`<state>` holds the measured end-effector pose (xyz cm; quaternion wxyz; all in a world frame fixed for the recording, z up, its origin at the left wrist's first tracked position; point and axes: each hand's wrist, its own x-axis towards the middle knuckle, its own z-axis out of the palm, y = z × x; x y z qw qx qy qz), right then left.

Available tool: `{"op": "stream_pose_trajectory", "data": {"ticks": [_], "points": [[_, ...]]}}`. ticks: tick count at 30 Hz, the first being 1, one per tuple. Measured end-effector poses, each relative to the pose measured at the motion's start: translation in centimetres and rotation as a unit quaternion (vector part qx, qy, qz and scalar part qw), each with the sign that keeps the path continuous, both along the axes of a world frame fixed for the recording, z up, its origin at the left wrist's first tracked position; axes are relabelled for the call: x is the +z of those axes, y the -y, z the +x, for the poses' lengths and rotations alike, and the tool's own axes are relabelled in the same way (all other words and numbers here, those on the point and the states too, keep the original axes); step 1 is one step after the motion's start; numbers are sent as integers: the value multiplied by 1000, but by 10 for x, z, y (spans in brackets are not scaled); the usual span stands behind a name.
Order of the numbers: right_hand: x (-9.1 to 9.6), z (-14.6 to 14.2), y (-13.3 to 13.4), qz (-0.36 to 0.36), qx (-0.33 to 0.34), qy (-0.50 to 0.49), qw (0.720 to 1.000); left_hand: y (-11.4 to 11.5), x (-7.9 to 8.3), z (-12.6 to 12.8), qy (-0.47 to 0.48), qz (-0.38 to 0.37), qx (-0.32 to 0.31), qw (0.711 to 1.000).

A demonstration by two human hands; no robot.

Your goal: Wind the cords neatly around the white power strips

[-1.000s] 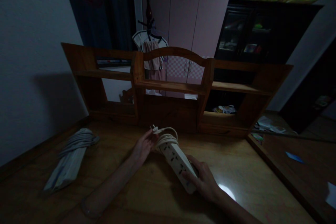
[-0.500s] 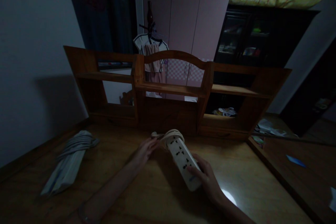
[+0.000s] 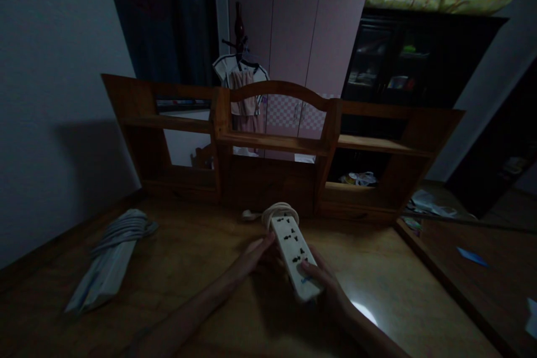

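Observation:
A white power strip [image 3: 297,254] is held tilted over the wooden desk, its sockets facing up. Its pale cord [image 3: 280,211] is wound in loops around the far end, and the plug [image 3: 250,216] sticks out to the left. My right hand [image 3: 325,282] grips the near end, thumb on top. At the strip's left edge, just below the coils, my left hand [image 3: 262,254] closes on it, thumb on the side and fingers partly hidden beneath. A second power strip [image 3: 103,268], wrapped in its grey-looking cord, lies on the desk to the left.
A wooden shelf unit [image 3: 272,145] spans the back of the desk [image 3: 201,268]. A wall [image 3: 62,123] borders the left side. To the right, past a raised edge, a lower brown surface holds a blue card [image 3: 472,257]. The room is dim.
My left hand has let go of the cord's plug end and moved right and nearer, onto the strip's side. The strip has turned slightly; the plug now hangs free.

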<state>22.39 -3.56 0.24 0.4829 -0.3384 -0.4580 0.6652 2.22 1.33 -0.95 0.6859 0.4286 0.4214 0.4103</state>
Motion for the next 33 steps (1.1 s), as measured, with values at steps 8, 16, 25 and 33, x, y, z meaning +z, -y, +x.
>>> {"op": "stream_pose_trajectory", "data": {"ticks": [8,16,25,33], "points": [[2,-3,12,84,65,127,986,21,7,7,77,-1,-9,997],[6,19,-2,286,-170,358,872,29,13,10,20,75,-150,986],[23,18,-6,339,-136,396,843,33,12,9,-23,59,-241,968],[20,23,-11,320,-186,334,867,28,4,5,-24,71,-237,969]]}}
